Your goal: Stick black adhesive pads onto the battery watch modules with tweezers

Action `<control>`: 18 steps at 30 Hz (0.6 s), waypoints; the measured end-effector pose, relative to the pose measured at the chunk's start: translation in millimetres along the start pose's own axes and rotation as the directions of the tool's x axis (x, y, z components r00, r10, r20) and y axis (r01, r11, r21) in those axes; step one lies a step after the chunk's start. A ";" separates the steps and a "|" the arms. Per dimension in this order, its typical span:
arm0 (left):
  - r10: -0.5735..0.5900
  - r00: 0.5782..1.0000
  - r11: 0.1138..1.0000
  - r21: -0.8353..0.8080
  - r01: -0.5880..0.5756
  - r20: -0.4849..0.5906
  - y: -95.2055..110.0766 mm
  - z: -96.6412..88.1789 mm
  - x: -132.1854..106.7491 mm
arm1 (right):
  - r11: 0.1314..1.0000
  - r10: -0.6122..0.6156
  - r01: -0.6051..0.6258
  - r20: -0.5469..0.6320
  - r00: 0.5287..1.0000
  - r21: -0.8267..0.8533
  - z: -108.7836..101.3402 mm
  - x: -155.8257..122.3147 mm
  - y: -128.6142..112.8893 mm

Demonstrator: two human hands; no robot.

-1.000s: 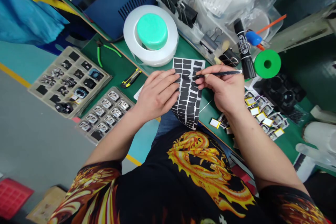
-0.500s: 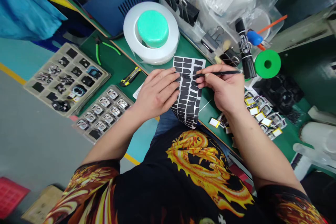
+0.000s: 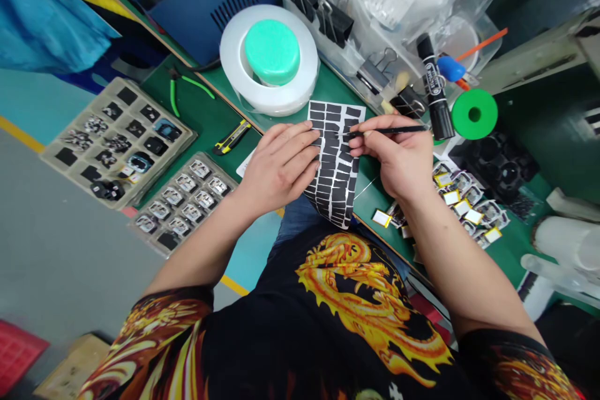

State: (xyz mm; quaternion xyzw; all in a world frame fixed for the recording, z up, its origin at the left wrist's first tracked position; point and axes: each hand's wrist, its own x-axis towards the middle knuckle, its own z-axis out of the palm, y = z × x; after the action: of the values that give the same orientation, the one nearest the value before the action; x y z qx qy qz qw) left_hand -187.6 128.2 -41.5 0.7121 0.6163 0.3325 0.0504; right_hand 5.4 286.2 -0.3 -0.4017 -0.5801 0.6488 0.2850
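Note:
A white sheet [image 3: 348, 114] bearing rows of black rectangular stickers lies at the table's front edge, its lower end curving down over it. My left hand [image 3: 284, 165] rests on the sheet's left side, fingers stretched out flat and touching it. Pinched between the fingers of my right hand [image 3: 396, 153] are black tweezers [image 3: 403, 130]; their thin tip meets a sticker near the upper middle of the sheet. Whether that sticker is lifted is too small to tell. To the right of my right hand lies a pile of small electronic parts with white-and-yellow battery cells [image 3: 462, 207].
On the left are a compartment tray [image 3: 185, 147] of black parts, a clear tray [image 3: 227, 170] of small assemblies, green-handled pliers [image 3: 174, 94] and a yellow cutter [image 3: 232, 136]. Behind stand a large tape roll [image 3: 232, 50], a black marker [image 3: 434, 84] and a green spool [image 3: 485, 115].
The view has shifted very slightly. Both hands, the tweezers and the sheet hold almost the same positions.

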 end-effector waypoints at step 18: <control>0.015 1.000 1.000 0.013 -0.015 0.002 1.1 -2.3 1.4 | 1.000 -0.004 0.004 -0.007 1.000 -0.006 0.5 -0.7 0.2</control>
State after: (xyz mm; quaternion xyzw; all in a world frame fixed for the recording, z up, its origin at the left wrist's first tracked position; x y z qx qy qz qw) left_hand -187.9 128.4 -38.6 0.7174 0.6130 0.3281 0.0439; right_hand 5.4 285.3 -0.3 -0.4036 -0.5818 0.6452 0.2869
